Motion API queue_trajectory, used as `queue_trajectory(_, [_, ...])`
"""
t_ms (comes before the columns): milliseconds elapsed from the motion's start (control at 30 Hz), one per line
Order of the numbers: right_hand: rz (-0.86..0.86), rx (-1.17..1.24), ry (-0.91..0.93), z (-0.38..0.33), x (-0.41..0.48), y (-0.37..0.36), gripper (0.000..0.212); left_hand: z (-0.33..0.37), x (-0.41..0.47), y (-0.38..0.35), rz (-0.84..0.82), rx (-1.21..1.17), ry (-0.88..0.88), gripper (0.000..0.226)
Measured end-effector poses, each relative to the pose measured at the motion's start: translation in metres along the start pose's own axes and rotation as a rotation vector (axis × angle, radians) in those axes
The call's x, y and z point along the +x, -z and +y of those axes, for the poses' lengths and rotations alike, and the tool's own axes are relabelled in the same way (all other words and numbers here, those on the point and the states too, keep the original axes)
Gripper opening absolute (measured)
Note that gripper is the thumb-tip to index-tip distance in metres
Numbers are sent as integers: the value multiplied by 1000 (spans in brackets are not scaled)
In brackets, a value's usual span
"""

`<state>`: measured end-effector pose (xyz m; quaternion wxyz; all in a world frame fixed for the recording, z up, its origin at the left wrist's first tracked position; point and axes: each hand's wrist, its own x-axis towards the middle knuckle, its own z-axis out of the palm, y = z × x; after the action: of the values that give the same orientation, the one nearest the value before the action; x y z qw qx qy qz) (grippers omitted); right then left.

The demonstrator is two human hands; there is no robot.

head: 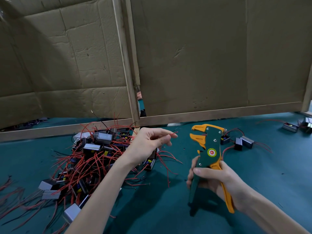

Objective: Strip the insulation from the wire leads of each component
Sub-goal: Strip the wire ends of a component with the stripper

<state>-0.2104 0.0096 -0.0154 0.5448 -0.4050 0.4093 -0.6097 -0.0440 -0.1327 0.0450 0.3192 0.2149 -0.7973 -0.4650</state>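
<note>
On the teal bench (270,174), in front of a cardboard screen (211,56), the left hand (150,141) pinches a thin red lead (173,133) btwn thumb & forefinger, its tip poking toward the stripper (209,149). The right hand (217,178) is wrapped round the stripper's handles. The tool is upright, its orange jaws parted & just beside the lead tip, not yet on it. The lead's component seems to hang below the left palm, but the hand hides most of it. Unworked stock sits in a tangled pile (94,157) left of centre; a few components (244,142) lie apart at right.

Handling, as I judge it: leads are light, soft & springy, so they'll flop unless pinched close to the end. The bodies are small rigid blocks, prob. light. Hold the wire near the tip, w/ only the bit to strip exposed. Pulling from the pile risks snagging neighbours.
</note>
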Motion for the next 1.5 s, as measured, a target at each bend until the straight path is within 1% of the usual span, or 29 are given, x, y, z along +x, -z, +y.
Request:
queue_trajectory(67, [-13, -37, -28, 1, 0, 0, 25, 2, 0, -1, 8, 33, -27, 14])
queue_trajectory(233, [-57, -92, -65, 2, -3, -2, 25, 6, -1, -3, 2, 81, -44, 8])
queue_trajectory(533, [-71, -126, -81, -1, -6, -5, 25, 5, -2, -4, -29, 100, -18, 5])
queue_trajectory(700, [-54, -168, -91, -1, -7, -7, 22, 6, -2, -3, -42, 98, -3, 5])
queue_trajectory(833, [-15, -246, -131, -3, -10, -9, 29, 8, -3, 0, -85, 84, 3, 7])
queue_trajectory(900, [32, -285, -110, 0, -10, -13, 31, 7, -3, 1, -90, 67, 15, 10])
queue_trajectory(933, [87, -288, -89, 3, -9, -15, 32, 6, -2, 1, -87, 79, 20, 12])
queue_trajectory(1000, [212, -252, -72, 13, -6, -16, 33, 2, -1, -2, -71, 161, 26, 16])
queue_trajectory(1033, [235, -213, -90, 16, -5, -17, 31, 0, 0, -4, -64, 200, 32, 15])
queue_trajectory(1100, [179, -78, -145, 16, -4, -19, 20, -6, 1, -8, -23, 245, 44, 12])
queue_trajectory(1167, [134, 61, -168, 12, -1, -17, 9, -12, 4, -7, 72, 281, 52, 11])
queue_trajectory(1233, [164, 176, -149, 10, 3, -12, 12, -17, 9, -6, 167, 286, 59, 13])
queue_trajectory(1333, [205, 284, -47, 10, 7, -6, 14, -20, 27, -22, 330, 168, 75, 14])
queue_trajectory(1400, [239, 272, 60, 9, 8, -3, 8, -18, 44, -46, 391, 13, 67, 12])
queue_trajectory(1433, [267, 244, 124, 9, 8, -1, 6, -15, 53, -60, 364, -83, 53, 14])
queue_trajectory(1467, [301, 205, 191, 9, 8, 0, 6, -11, 60, -73, 286, -189, 42, 21])
queue_trajectory(1500, [335, 159, 255, 9, 7, 2, 7, -8, 65, -86, 168, -288, 42, 31])
